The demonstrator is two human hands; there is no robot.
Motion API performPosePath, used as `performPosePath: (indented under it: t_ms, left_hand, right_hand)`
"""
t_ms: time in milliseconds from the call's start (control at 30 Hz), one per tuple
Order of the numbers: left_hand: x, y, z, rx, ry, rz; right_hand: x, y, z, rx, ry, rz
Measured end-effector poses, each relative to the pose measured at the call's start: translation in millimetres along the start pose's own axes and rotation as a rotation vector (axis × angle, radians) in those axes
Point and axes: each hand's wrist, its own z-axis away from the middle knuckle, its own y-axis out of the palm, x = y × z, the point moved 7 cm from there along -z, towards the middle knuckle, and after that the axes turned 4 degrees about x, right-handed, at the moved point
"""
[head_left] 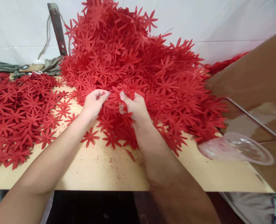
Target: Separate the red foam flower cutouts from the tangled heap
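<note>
A tall heap of red flower-shaped cutouts (128, 59) rises against the wall, with narrow petals pointing every way. At its front edge my left hand (96, 101) pinches thumb against finger at a red petal. Close to its right, my right hand (133, 105) is closed around red cutouts, thumb on top; how many is hidden. Loose red cutouts (90, 137) lie flat on the table just below my hands. To the left spreads a lower pile of darker red cutouts (18, 112).
The pale wooden table (93, 174) carries red crumbs near its front. At right are a clear plastic cup (236, 149), a thin metal rod (252, 118) and a large brown cardboard sheet (252, 81). Back left, a metal bracket (57, 29) stands beside greenish cloth (4, 67).
</note>
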Motion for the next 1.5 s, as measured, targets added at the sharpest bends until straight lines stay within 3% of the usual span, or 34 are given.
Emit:
performPosePath:
  t_ms: [133, 233, 367, 567, 800, 967, 1033, 1133, 1200, 1367, 1500]
  left_hand:
    - [0.7, -5.0, -0.6, -0.024, -0.021, -0.013]
    - [4.2, -3.0, -0.8, 0.003, -0.053, -0.010]
    - [5.4, 1.5, -2.4, 0.042, -0.047, 0.025]
    - [-0.7, -5.4, -3.3, 0.005, -0.024, -0.050]
    - [-4.8, 2.4, -2.1, 0.022, 0.099, -0.158]
    - [-3.7, 4.1, -3.6, -0.004, 0.133, -0.191]
    - [-7.6, -4.6, -6.6, -0.055, 0.187, -0.203]
    - [-11.4, -25.8, -11.8, -0.166, 0.216, -0.191]
    - [-10.5, -31.1, -13.4, -0.156, 0.184, -0.172]
    - [-9.1, -2.6, 1.6, 0.028, 0.172, -0.200]
    - [0.3, 26.0, 13.2, 0.174, 0.144, -0.213]
  right_hand:
    - [1.5, -6.2, -2.6, -0.086, 0.138, 0.027]
    - [2.0, -11.1, -1.2, -0.109, 0.164, -0.046]
    - [2.5, -10.4, -1.6, -0.022, 0.078, -0.142]
    - [4.5, -15.1, -2.3, -0.043, -0.007, -0.070]
    - [2.4, 8.7, 5.1, 0.108, -0.086, 0.054]
    - [2.7, 1.6, 1.9, -0.013, -0.116, 0.022]
    - [6.1, -7.2, 0.6, -0.086, -0.076, 0.016]
    - [13.3, -29.4, 0.9, -0.296, -0.030, -0.064]
    - [16.8, -36.9, 0.9, -0.360, -0.020, -0.133]
    - [12.1, -11.9, -2.0, -0.099, 0.093, -0.261]
    - [5.8, -11.4, 3.3, -0.183, 0.121, -0.299]
